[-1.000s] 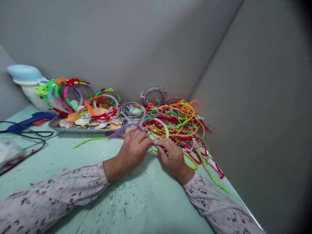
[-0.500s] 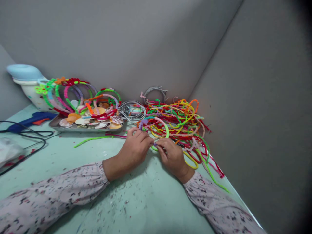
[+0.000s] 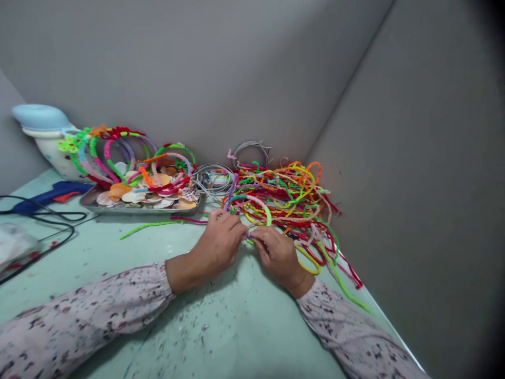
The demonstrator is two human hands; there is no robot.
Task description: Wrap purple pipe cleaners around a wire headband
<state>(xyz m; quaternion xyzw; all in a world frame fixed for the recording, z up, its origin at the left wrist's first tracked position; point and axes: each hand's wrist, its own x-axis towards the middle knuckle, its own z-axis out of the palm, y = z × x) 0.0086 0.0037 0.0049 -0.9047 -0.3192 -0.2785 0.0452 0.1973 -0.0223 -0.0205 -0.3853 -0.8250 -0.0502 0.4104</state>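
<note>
A hoop wrapped in pink, green and teal fuzzy stems (image 3: 258, 202) curves up between my hands. My left hand (image 3: 221, 237) is closed on the hoop's left side, its fingertips near a small purple bit. From the right, my right hand (image 3: 279, 256) pinches at the same purple spot, fingertips almost touching those of the left. A purple fuzzy stem (image 3: 231, 190) sticks up above my left fingers. How the purple stem runs inside my fingers is hidden.
Behind my hands lies a tangled pile of coloured fuzzy stems (image 3: 292, 184). Coiled grey wire (image 3: 211, 179) sits beside a metal tray (image 3: 138, 210) of shells and wrapped hoops. At left are a blue glue gun (image 3: 43, 199), black cable (image 3: 73, 231) and a white container (image 3: 59, 152).
The purple stem above my left hand now stands up straighter and reaches higher. The hoop has tilted and dropped slightly; both hands have barely shifted.
</note>
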